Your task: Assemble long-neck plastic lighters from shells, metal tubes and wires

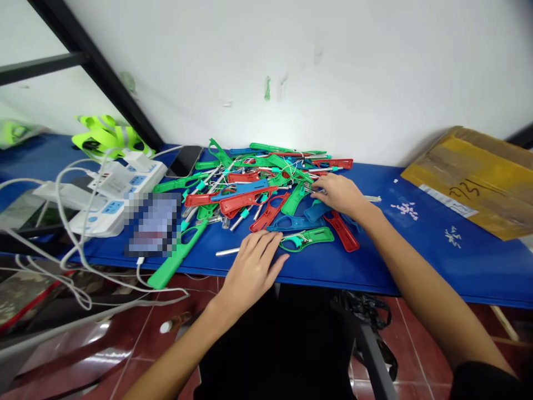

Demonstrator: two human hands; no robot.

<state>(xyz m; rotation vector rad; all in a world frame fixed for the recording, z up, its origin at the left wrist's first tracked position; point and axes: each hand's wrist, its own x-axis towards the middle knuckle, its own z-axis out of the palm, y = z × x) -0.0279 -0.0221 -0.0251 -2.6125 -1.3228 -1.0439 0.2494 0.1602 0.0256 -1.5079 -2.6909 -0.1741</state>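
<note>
Green plastic is seen in the handle (320, 235) just beside the left hand (256, 253), and the thin metal tube (228, 252) running from it is covered by that hand's fingers. The fingers are held close together, with the thumb set apart; whether the tube is pinched or only touched cannot be told. The right hand (339, 194) is laid at the right side of the pile (247, 201), its fingers bent downward; what is held there, if anything, is hidden. A blue handle (316, 211) is placed just below its fingers, and a red handle (345, 233) is set at a slant nearer the table's front edge.

In the pile, red, green and blue handles are mixed with metal tubes and white wires. To the left, a power strip (109, 210) is crowded with plugs, and a black phone (184, 161) is laid behind a blurred-out device (154, 225). To the right, pink bits (406, 210) and pale bits (453, 238) are scattered on the blue table (420, 266), beside a taped cardboard box (474, 178).
</note>
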